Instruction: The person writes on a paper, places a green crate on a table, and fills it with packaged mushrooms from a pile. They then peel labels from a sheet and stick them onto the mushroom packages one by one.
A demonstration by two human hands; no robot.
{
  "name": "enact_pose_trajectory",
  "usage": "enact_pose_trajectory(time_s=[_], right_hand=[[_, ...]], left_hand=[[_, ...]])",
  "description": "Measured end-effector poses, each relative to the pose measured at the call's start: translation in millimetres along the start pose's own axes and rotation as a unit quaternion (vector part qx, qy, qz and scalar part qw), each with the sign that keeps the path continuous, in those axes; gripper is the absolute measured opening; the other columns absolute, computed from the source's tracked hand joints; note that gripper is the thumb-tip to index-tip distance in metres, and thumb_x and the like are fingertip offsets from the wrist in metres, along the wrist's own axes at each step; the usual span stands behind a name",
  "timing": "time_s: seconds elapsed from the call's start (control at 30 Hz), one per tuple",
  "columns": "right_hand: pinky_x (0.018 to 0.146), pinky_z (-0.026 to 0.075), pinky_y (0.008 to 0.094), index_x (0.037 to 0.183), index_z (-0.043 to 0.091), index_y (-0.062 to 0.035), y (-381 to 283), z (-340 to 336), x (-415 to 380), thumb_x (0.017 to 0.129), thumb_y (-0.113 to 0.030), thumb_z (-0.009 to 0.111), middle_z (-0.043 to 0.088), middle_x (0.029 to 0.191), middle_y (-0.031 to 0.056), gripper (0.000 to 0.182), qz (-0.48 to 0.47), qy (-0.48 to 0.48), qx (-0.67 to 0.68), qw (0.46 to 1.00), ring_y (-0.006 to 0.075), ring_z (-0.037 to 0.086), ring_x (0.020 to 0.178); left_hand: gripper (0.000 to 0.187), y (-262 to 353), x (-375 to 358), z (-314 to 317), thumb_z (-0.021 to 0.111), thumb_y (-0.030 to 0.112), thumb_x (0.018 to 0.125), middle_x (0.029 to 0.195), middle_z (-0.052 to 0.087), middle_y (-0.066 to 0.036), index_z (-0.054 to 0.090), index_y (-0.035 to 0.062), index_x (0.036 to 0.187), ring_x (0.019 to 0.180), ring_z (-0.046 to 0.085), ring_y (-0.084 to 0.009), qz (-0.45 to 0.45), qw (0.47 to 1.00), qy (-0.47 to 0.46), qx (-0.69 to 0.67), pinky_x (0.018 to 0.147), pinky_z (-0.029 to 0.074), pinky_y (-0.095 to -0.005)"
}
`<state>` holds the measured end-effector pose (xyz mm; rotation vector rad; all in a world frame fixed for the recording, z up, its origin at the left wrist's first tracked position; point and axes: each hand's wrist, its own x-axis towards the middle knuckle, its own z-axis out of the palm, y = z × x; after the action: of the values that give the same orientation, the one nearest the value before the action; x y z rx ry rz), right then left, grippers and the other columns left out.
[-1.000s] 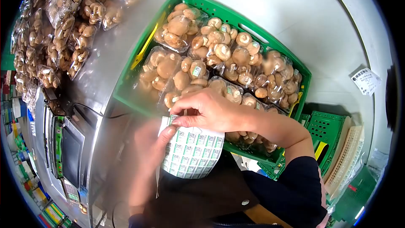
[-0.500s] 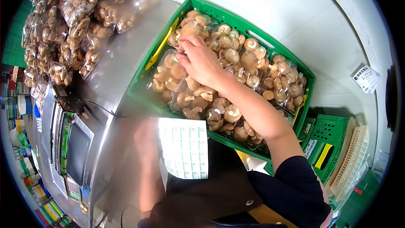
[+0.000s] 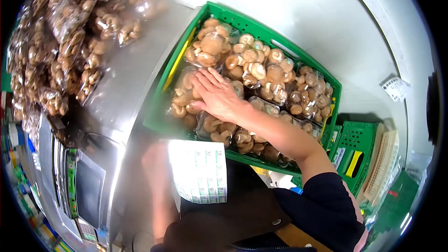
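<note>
My right hand (image 3: 215,94) lies flat with its fingers stretched out on a clear bag of brown mushrooms (image 3: 183,98) at the left side of a green crate (image 3: 284,46). Several more bagged mushrooms (image 3: 212,44) fill the crate around it. Below the crate, at the lower left, my left hand (image 3: 156,158) is blurred beside a white sheet of green-printed labels (image 3: 198,172). The sheet's left edge is at that hand, whose fingers cannot be made out.
A heap of bagged mushrooms (image 3: 60,42) covers the upper left of a metal table (image 3: 123,72). A scale (image 3: 88,182) stands at the lower left. Green crates (image 3: 357,140) and a beige basket (image 3: 382,165) are at the right. A printed label (image 3: 396,88) sits on the white surface.
My right hand has moved down from the upper-left bags, and its bent fingers have spread flat on a lower bag. The view has shifted slightly.
</note>
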<state>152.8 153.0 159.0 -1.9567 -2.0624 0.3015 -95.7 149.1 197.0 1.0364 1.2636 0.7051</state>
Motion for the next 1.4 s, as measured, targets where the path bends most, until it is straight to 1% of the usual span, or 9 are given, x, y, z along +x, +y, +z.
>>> enact_pose_trajectory(time_s=[0.13, 0.27, 0.43, 0.67, 0.73, 0.97, 1.17, 1.23, 1.4], right_hand=[[0.109, 0.031, 0.0447, 0.136, 0.036, 0.0031, -24, -52, -32, 0.090, -0.039, 0.057, 0.045, 0.134, 0.0218, 0.065, 0.074, 0.092, 0.181, 0.976, 0.0361, 0.041, 0.128], [0.100, 0.041, 0.0413, 0.142, 0.027, 0.0022, -71, -66, -96, 0.092, -0.034, 0.061, 0.050, 0.131, 0.0202, 0.070, 0.140, 0.034, 0.606, 0.783, 0.0277, 0.049, 0.123], [0.094, 0.046, 0.0328, 0.139, 0.033, -0.0020, -96, -57, -140, 0.083, -0.015, 0.074, 0.060, 0.119, 0.0109, 0.071, 0.273, 0.154, 0.744, 0.590, 0.0177, 0.057, 0.111], [0.069, 0.047, 0.0254, 0.107, 0.060, 0.0004, -83, -115, -217, 0.088, -0.012, 0.063, 0.063, 0.089, 0.0036, 0.022, 0.304, 0.339, 0.522, 0.721, 0.0068, 0.056, 0.080], [0.058, 0.044, 0.0269, 0.105, 0.061, -0.0013, -59, -141, -268, 0.086, -0.010, 0.064, 0.059, 0.077, 0.0045, 0.021, 0.325, 0.425, 0.337, 0.775, 0.0096, 0.052, 0.066], [0.064, 0.046, 0.0233, 0.115, 0.058, 0.0044, -7, -265, -535, 0.090, -0.012, 0.059, 0.066, 0.085, 0.0055, 0.030, 0.460, 0.746, 0.031, 0.482, 0.0079, 0.056, 0.070], [0.062, 0.057, 0.0386, 0.123, 0.052, 0.0092, 15, -284, -682, 0.086, -0.019, 0.064, 0.064, 0.108, 0.0235, 0.049, 0.688, 0.624, 0.019, 0.369, 0.0281, 0.067, 0.087], [0.084, 0.052, 0.0431, 0.124, 0.050, 0.0070, 7, -280, -685, 0.086, -0.021, 0.065, 0.058, 0.117, 0.0275, 0.049, 0.803, 0.360, -0.243, 0.408, 0.0382, 0.061, 0.102], [0.098, 0.042, 0.0424, 0.125, 0.049, -0.0012, -34, -256, -552, 0.085, -0.019, 0.064, 0.052, 0.127, 0.0210, 0.046, 0.575, 0.414, -0.306, 0.636, 0.0391, 0.049, 0.116]], left_hand=[[0.024, 43, 7, 11, 0.057, 0.022, 0.096, 0.071, 0.061, 0.003, 0.061, 0.0052, 0.079, 0.059, 0.050, -0.0028, -0.002, 0.995, -0.048, -0.092, 0.055, 0.039, -0.0185], [0.026, 52, 17, 30, 0.054, 0.017, 0.095, 0.060, 0.050, 0.005, 0.058, 0.0073, 0.071, 0.053, 0.043, -0.0025, 0.024, 0.997, -0.047, -0.058, 0.046, 0.032, -0.0210], [0.023, 49, 19, 70, 0.054, 0.025, 0.097, 0.077, 0.060, 0.000, 0.059, 0.0059, 0.085, 0.067, 0.054, -0.0084, 0.111, 0.994, -0.013, 0.000, 0.062, 0.045, -0.0243], [0.037, 75, -17, 147, 0.047, 0.034, 0.100, 0.092, 0.064, -0.008, 0.058, -0.0006, 0.106, 0.082, 0.062, -0.0156, 0.139, 0.985, -0.083, -0.062, 0.067, 0.049, -0.0294], [0.039, 75, -17, 160, 0.044, 0.035, 0.101, 0.092, 0.063, -0.009, 0.057, -0.0015, 0.106, 0.084, 0.062, -0.0172, 0.165, 0.931, -0.314, -0.087, 0.068, 0.047, -0.0293], [0.020, 44, -18, 203, 0.053, 0.017, 0.097, 0.092, 0.064, -0.009, 0.058, 0.0007, 0.107, 0.079, 0.063, -0.0162, 0.236, 0.884, -0.400, 0.047, 0.065, 0.048, -0.0267], [0.036, 40, 6, 185, 0.056, 0.028, 0.096, 0.127, 0.059, -0.015, 0.061, 0.0005, 0.119, 0.109, 0.059, -0.0278, 0.425, 0.801, -0.319, 0.276, 0.089, 0.049, -0.0347], [0.036, 34, 36, 172, 0.055, 0.020, 0.095, 0.119, 0.061, -0.016, 0.056, 0.0011, 0.125, 0.104, 0.060, -0.0285, 0.444, 0.788, -0.285, 0.317, 0.086, 0.050, -0.0376], [0.053, 27, 75, 126, 0.057, 0.007, 0.087, 0.138, 0.047, -0.017, 0.041, -0.0015, 0.137, 0.126, 0.045, -0.0286, 0.362, 0.779, -0.313, 0.404, 0.105, 0.036, -0.0375]])
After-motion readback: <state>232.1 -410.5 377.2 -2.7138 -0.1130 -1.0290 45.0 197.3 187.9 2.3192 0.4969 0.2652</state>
